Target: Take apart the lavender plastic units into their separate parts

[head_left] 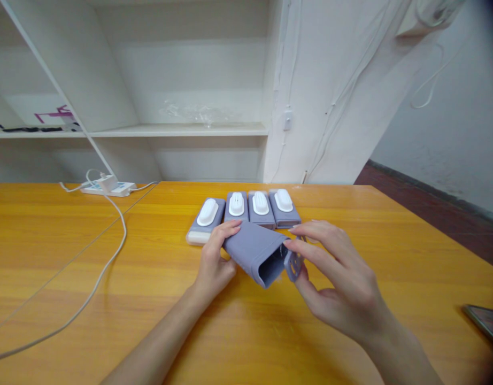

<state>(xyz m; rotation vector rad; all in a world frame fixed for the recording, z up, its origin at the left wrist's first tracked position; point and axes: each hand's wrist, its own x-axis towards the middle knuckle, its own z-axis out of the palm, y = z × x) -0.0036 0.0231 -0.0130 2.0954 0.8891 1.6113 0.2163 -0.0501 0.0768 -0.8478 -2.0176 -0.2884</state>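
- Purple case (252,246) is our landmark, held aslant over the bench (122,299); its open mouth faces near and to the right, dark inside.
- Left hand (216,259) has the case's far-left part: fingers over the top, thumb low on the side, the grip closed snugly around it.
- Right hand (343,278) is right of the case, its grip drawn down to a narrow pinch, and there between thumb and fingers is a small purple end cap (293,266)!
- Here's the relation to watch: the cap stands just right of the case's mouth, its flat face askew to the opening; whether the edges touch, I can't tell.
- Long axis of the case runs from the left hand, far left, down to that mouth, near right, so the right hand is the nearer one to the opening.
- Behind the case, four boxes (262,220) in a row, white pieces (260,202) on top.
- Well left of the case and behind it, a power strip (124,189); well right, a phone (487,321), partly cut off.
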